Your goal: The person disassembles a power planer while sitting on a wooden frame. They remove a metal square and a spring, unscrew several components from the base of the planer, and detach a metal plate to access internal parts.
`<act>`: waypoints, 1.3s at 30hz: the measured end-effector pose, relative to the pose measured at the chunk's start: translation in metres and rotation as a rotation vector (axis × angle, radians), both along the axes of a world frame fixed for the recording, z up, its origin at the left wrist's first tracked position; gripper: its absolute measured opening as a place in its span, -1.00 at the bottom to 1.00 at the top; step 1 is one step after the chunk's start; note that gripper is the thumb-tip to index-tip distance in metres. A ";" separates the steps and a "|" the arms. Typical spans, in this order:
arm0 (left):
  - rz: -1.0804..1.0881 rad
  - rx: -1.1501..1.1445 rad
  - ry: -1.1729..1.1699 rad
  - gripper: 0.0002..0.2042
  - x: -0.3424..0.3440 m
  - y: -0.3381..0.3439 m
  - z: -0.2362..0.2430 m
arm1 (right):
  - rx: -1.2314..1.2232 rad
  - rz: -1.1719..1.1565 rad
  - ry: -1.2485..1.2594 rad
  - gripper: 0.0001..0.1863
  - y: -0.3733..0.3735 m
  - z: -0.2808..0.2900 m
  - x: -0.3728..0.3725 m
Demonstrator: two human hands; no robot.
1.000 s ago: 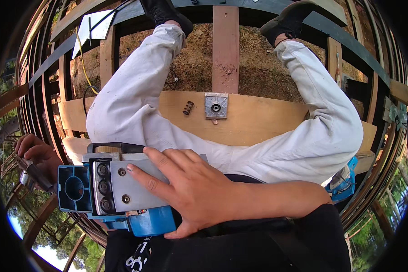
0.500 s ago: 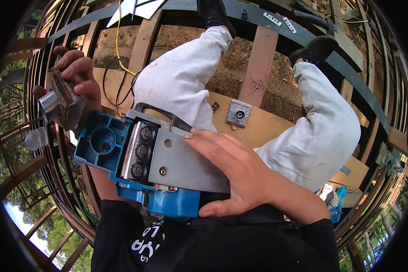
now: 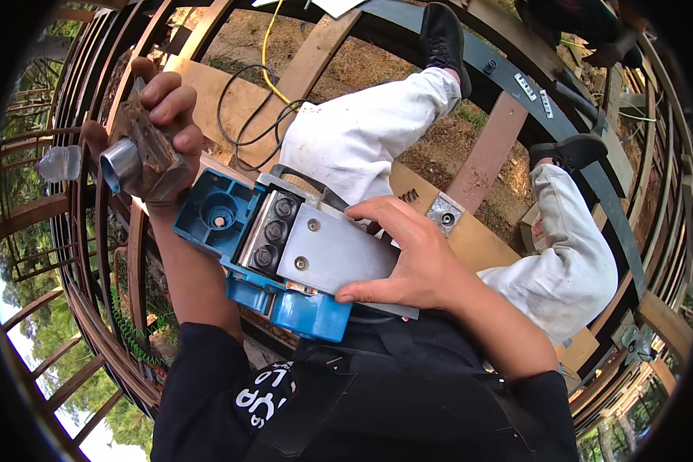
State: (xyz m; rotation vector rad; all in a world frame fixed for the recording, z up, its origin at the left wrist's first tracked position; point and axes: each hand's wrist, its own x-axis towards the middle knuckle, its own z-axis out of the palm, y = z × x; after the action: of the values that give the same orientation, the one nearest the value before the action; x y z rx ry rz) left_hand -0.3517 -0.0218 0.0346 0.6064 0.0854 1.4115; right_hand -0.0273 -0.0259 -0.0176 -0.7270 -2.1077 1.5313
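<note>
An electric hand planer with a blue body (image 3: 312,314) lies upside down across my lap, its flat grey sole (image 3: 335,246) facing up. Beside the sole, the cutter drum (image 3: 273,231) shows a row of bolts. At the planer's left end is an open blue housing with a round socket (image 3: 218,217). My right hand (image 3: 420,254) grips the planer, thumb on the near edge and fingers over the far edge. Raised beyond the housing, my left hand (image 3: 169,108) holds a dirt-caked metal plate (image 3: 155,150) with a shiny cylindrical stub (image 3: 121,165); some fingers are hidden behind it.
Under my legs, wooden planks (image 3: 481,158) and dark metal beams (image 3: 508,58) span dirt ground. A square metal piece (image 3: 444,215) and a coil spring (image 3: 408,195) lie on a board. A yellow cable (image 3: 266,61) joins a black cord (image 3: 220,123). Another person (image 3: 612,46) is at upper right.
The whole view has shifted. My left hand has lifted the metal plate a little, and its stub faces me more. The planer stays under my right hand. Another person has come into view.
</note>
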 end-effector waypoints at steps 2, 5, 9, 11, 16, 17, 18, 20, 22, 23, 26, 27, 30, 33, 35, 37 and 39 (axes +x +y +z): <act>-0.013 0.024 0.116 -0.24 -0.013 -0.007 -0.008 | -0.020 0.019 -0.041 -0.29 0.007 -0.006 0.001; -0.050 0.024 0.190 -0.21 -0.014 -0.003 -0.010 | -0.642 -0.019 0.128 -0.58 0.023 -0.045 0.010; -0.116 0.098 0.254 -0.20 -0.009 0.003 -0.014 | -0.032 -0.187 -0.560 -0.68 0.053 -0.123 0.029; -0.105 0.090 0.245 -0.19 -0.012 0.003 -0.016 | 0.136 -0.064 -0.719 -0.68 0.047 -0.160 0.038; 0.045 -0.050 0.194 -0.21 -0.003 0.003 -0.008 | 0.453 0.097 -0.876 -0.83 0.038 -0.186 0.029; 0.023 -0.006 0.154 -0.18 -0.003 0.005 -0.007 | 0.438 0.081 -0.808 -0.82 0.038 -0.190 0.029; -0.011 0.007 0.135 -0.16 -0.004 0.011 -0.009 | 0.415 0.048 -0.768 -0.80 0.040 -0.196 0.033; -0.003 0.046 0.120 -0.15 -0.004 0.012 -0.009 | 0.363 -0.001 -0.743 -0.85 0.047 -0.199 0.037; 0.034 0.042 0.073 -0.16 -0.001 0.006 -0.008 | 0.239 -0.087 -0.709 -0.85 0.063 -0.179 0.043; 0.025 0.039 0.051 -0.17 0.001 0.007 -0.009 | 0.091 -0.198 -0.697 -0.82 0.072 -0.164 0.049; 0.039 0.043 0.040 -0.18 0.005 0.007 -0.007 | 0.026 -0.537 -0.580 -0.72 0.099 -0.107 0.060; 0.028 0.045 0.055 -0.18 0.007 0.007 -0.005 | 0.002 -0.577 -0.482 -0.75 0.110 -0.096 0.068; -0.036 0.127 0.047 -0.19 0.012 0.019 -0.012 | -0.047 -0.543 0.021 -0.74 0.109 -0.020 0.046; -0.050 0.117 0.061 -0.21 0.020 0.024 -0.008 | 0.095 -0.254 0.167 -0.64 0.088 0.029 0.000; -0.055 0.127 0.072 -0.21 0.024 0.026 -0.002 | 0.179 0.016 0.185 -0.67 0.083 0.050 -0.027; -0.052 0.102 0.046 -0.22 0.028 0.028 0.000 | 0.225 0.114 0.252 -0.64 0.079 0.049 -0.048; -0.055 0.106 0.049 -0.23 0.026 0.030 -0.001 | 0.225 0.147 0.289 -0.64 0.078 0.047 -0.061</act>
State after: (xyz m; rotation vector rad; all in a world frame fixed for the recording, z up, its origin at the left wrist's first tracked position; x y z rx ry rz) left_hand -0.3253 0.0081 0.0338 0.7260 0.0328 1.3544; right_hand -0.0879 0.0517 0.0294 -0.2591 -2.1010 1.3482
